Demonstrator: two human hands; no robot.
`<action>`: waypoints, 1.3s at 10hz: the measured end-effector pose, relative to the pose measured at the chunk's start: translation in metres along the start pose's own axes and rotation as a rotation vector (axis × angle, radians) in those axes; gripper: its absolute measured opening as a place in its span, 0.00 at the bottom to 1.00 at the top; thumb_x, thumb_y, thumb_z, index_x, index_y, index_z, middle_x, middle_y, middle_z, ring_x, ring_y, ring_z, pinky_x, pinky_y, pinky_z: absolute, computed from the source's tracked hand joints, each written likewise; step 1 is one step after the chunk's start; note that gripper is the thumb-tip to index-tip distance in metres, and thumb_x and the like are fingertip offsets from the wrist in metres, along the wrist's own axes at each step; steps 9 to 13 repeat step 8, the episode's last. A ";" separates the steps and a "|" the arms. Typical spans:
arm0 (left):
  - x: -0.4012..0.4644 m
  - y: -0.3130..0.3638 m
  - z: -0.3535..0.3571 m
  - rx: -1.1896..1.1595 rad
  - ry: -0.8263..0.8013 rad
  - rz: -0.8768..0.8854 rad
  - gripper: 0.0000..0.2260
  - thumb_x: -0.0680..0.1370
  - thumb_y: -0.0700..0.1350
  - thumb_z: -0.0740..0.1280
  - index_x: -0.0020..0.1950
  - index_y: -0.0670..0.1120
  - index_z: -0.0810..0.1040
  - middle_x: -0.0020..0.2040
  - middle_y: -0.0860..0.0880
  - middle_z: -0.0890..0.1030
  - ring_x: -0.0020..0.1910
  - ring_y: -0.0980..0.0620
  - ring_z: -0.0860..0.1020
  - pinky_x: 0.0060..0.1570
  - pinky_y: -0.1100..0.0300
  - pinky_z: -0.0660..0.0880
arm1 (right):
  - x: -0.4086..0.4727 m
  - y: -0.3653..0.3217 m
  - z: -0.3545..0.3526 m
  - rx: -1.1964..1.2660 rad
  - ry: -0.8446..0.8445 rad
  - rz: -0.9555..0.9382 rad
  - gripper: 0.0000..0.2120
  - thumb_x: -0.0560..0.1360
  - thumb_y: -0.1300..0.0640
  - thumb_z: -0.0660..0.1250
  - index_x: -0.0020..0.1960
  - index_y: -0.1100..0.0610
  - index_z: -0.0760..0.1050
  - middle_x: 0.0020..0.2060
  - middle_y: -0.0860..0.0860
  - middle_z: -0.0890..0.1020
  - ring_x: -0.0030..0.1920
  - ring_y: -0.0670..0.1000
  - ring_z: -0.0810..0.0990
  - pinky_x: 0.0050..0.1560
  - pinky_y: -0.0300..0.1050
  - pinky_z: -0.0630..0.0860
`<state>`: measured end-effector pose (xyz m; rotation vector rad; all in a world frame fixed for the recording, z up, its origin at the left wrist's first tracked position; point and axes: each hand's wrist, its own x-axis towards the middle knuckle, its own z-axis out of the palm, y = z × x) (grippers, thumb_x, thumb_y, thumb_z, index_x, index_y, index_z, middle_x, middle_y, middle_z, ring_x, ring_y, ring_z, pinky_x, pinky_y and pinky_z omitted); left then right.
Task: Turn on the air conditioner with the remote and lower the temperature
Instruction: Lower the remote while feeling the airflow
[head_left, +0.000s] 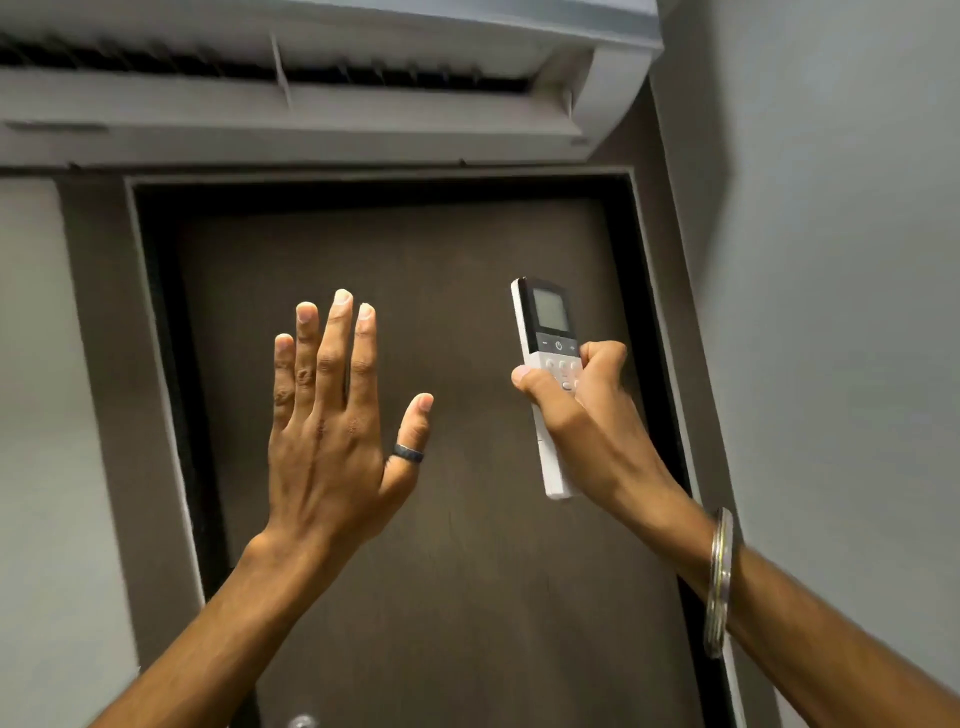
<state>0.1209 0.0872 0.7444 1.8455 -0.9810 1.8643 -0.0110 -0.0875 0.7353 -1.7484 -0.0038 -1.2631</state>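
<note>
A white wall-mounted air conditioner (322, 93) spans the top of the view, its louvre flap swung open over a dark vent slot. My right hand (582, 410) grips a white remote (545, 332) upright, pointed up toward the unit. The remote's small grey screen faces me and my thumb lies across its left edge below the power button. My left hand (332, 415) is raised flat beneath the vent, fingers straight and apart, holding nothing. It wears a dark ring on the thumb.
A dark brown door (467, 571) in a dark frame fills the wall below the unit. Grey walls (841, 312) stand to both sides, the right one close. A metal bangle (719, 582) circles my right wrist. A round metal fitting (302, 721) shows at the door's bottom edge.
</note>
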 end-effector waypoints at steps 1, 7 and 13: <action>-0.045 0.021 0.017 -0.057 -0.090 -0.033 0.36 0.83 0.60 0.56 0.84 0.40 0.54 0.85 0.40 0.53 0.85 0.40 0.47 0.84 0.45 0.44 | -0.022 0.037 -0.003 -0.082 -0.017 0.118 0.21 0.70 0.39 0.68 0.53 0.51 0.68 0.46 0.45 0.81 0.41 0.41 0.82 0.37 0.40 0.76; -0.558 0.255 0.053 -0.509 -1.424 -0.146 0.34 0.84 0.58 0.56 0.84 0.38 0.53 0.85 0.39 0.52 0.85 0.40 0.47 0.83 0.40 0.49 | -0.427 0.442 -0.144 -0.267 0.545 1.583 0.22 0.69 0.54 0.84 0.57 0.67 0.84 0.46 0.58 0.87 0.46 0.58 0.86 0.42 0.43 0.83; -0.672 0.295 0.066 -0.554 -1.537 -0.095 0.34 0.85 0.58 0.54 0.84 0.39 0.52 0.85 0.39 0.52 0.85 0.40 0.46 0.84 0.43 0.45 | -0.528 0.529 -0.150 -0.266 0.726 1.773 0.32 0.71 0.56 0.83 0.70 0.64 0.76 0.62 0.59 0.82 0.60 0.59 0.83 0.64 0.56 0.80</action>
